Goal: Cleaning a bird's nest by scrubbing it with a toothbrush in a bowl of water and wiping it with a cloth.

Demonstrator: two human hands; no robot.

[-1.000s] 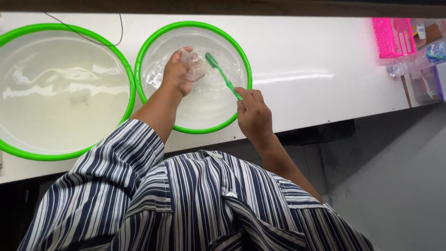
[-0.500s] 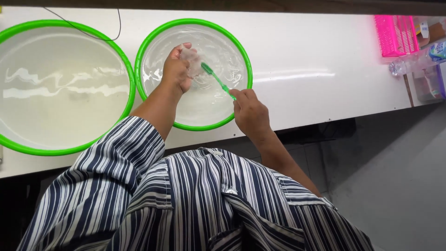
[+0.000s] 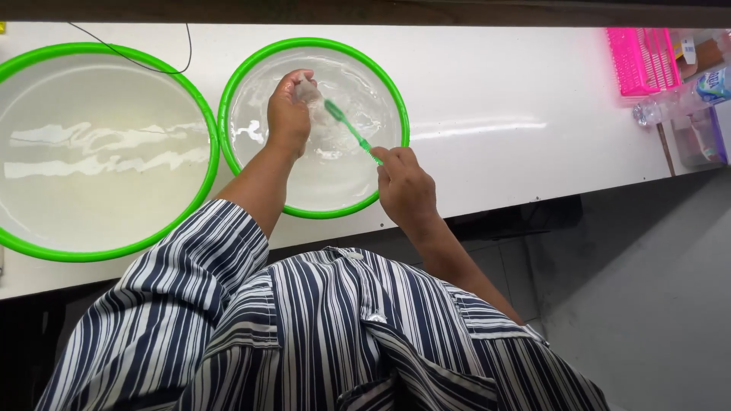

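Green plastic is what I am tracking first: the toothbrush, pinched in the fingers of my right hand, is now angling its head up against the small clear object that my left hand is gripping over the smaller green-rimmed basin. A second ago the brush was standing off to the right with its head clear of the object; it is now touching it, so I am judging that scrubbing is under way. Left fingers are curling tight around the object above the water. The larger basin is sitting just beside, on the white surface.
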